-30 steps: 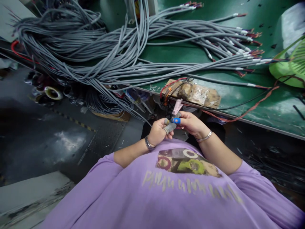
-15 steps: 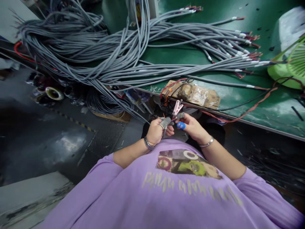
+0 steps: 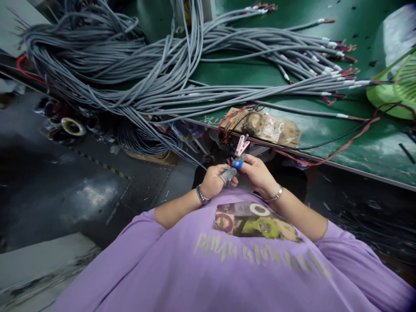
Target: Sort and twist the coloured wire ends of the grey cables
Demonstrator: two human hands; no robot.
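The left hand (image 3: pixel 212 181) and right hand (image 3: pixel 261 175) pinch thin wires (image 3: pixel 229 163) between close-set fingertips — apparently so each steadies the other's fine grip — just off the edge of the desk (image 3: pixel 383 151), beside a pink clip (image 3: pixel 241 145) whose purpose is unclear.

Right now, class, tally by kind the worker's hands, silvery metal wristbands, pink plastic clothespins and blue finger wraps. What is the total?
Hands: 2 (left hand, right hand)
Silvery metal wristbands: 2
Pink plastic clothespin: 1
Blue finger wrap: 1
Total: 6
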